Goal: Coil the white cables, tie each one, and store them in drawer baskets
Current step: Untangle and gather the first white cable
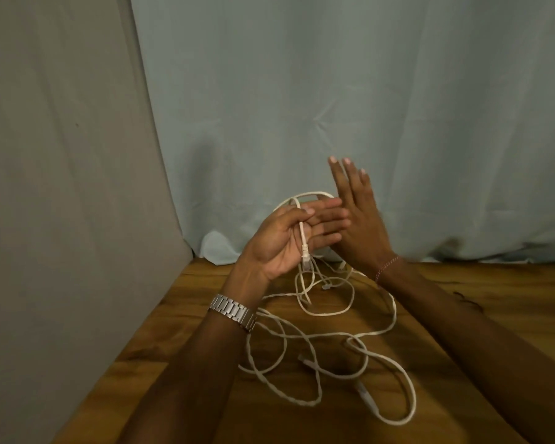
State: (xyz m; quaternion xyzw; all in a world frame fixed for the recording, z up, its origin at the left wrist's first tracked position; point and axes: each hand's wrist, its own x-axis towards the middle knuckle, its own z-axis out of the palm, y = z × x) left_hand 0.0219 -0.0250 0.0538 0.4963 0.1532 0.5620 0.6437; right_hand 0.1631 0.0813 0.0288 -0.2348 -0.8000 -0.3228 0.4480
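Note:
White cables point(314, 338) lie tangled in loose loops on the wooden table point(462, 299). My left hand point(289, 238), palm up above the tangle, pinches one cable under the thumb near its plug end, and the connector point(305, 256) hangs down from the palm. That cable arcs up and over behind both hands. My right hand point(356, 219) is raised just right of the left, fingers straight and together, back of the hand toward me, holding nothing that I can see. No drawer baskets are in view.
A pale blue cloth point(334, 91) hangs behind the table, and a grey panel point(61, 187) stands along its left edge. Other cable plugs point(367, 398) lie on the table near me. A thin dark thread point(468, 301) lies at the right.

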